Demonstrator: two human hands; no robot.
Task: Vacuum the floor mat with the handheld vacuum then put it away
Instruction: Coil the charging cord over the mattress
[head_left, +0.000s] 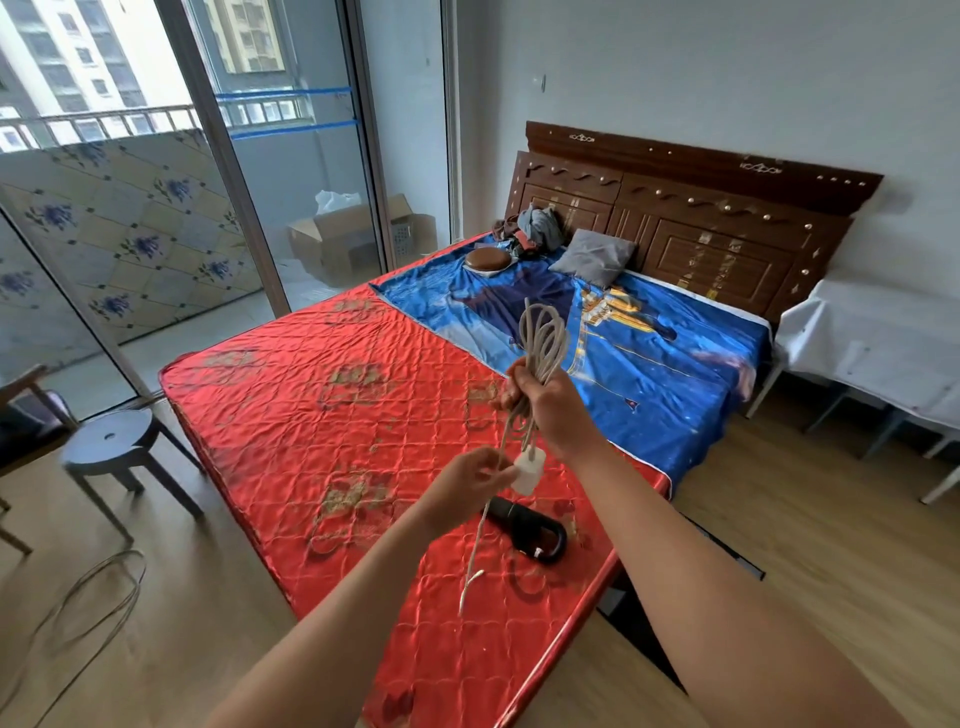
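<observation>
The black handheld vacuum (530, 530) lies on the red quilted mattress (332, 415) near its front right corner. Above it my right hand (545, 402) grips a coiled bundle of white cable (543, 338), loops sticking up. My left hand (475, 480) pinches the cable just beside the white plug adapter (529, 470), which hangs below the bundle. A loose cable end (470, 587) dangles down toward the mattress. A dark mat edge (727, 551) shows on the floor right of the bed, mostly hidden by my right arm.
A blue printed sheet (649, 353) covers the far half of the bed, with a grey pillow (595, 257) and clothes by the wooden headboard. A grey stool (111, 441) stands left of the bed. Cable loops (88, 587) lie on the wooden floor. Glass doors open to a balcony.
</observation>
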